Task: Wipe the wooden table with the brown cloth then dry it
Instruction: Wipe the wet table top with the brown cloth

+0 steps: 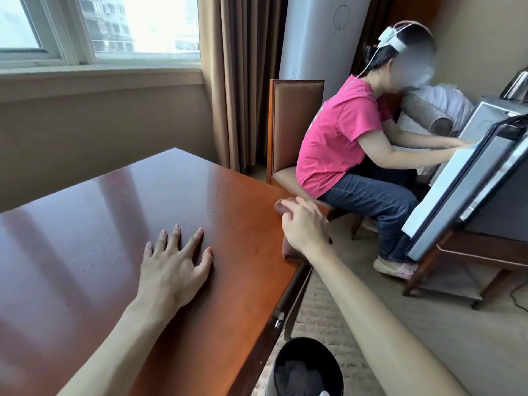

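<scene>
Two hands worked at the surface (120, 201). The left hand (174, 261) lay flat with fingers spread, probably to brace the body. The right hand (304, 224) curled its fingers over the brown cloth (288, 250), bunched at the right edge of the surface, likely to gather crumbs (228, 201) toward the bin (308, 367) below. No readable writing or brand was visible.

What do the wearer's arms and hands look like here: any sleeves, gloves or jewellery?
Both forearms are bare to the frame edge: no sleeves, gloves, watch or rings show. The left hand has short nails with pale polish. The right hand shows only its back.
</scene>
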